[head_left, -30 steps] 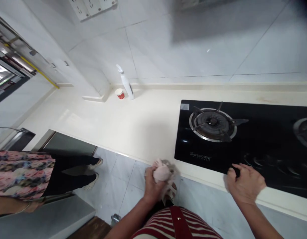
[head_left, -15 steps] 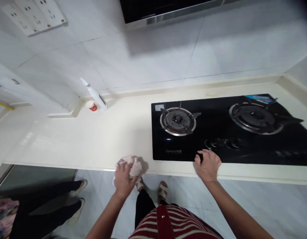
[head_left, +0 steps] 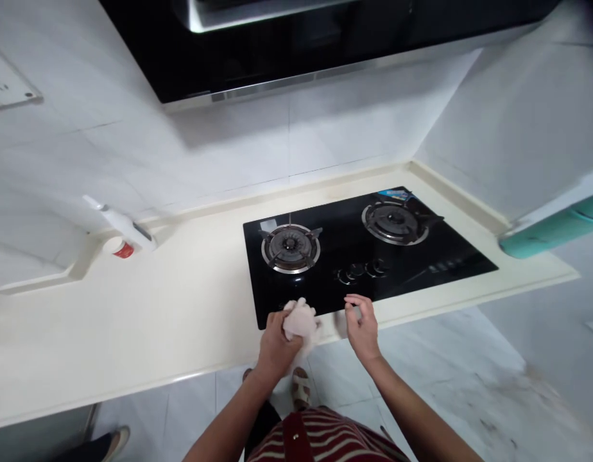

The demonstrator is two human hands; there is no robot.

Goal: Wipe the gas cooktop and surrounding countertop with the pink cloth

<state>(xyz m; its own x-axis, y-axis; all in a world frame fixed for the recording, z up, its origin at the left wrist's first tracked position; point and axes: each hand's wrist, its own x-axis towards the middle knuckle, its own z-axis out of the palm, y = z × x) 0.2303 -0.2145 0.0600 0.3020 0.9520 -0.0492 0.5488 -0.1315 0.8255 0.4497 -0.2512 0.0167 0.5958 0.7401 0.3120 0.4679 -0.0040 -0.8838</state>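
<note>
My left hand [head_left: 278, 343] is closed around a crumpled pale pink cloth [head_left: 300, 321], just over the front left edge of the gas hob [head_left: 335, 237]. Part of the cloth hangs down past the fingers and is blurred. My right hand [head_left: 364, 328] is by the hob's front edge, a short way right of the cloth. Its fingers are curved, with a gap between thumb and forefinger and nothing in it. Behind this hand are the black control knobs [head_left: 359, 272] of the hob.
A black range hood [head_left: 296, 58] overhangs the hob. On the cream worktop [head_left: 190, 308], a white stick-shaped device [head_left: 126, 226] leans beside a red and white paper cup [head_left: 119, 248]. A green pipe [head_left: 547, 237] is at the right. Another person's shoe [head_left: 117, 441] shows lower left.
My left hand has carried the cloth from the worktop to the hob's front edge, closer to my right hand. The view has swung right, bringing the green pipe in.
</note>
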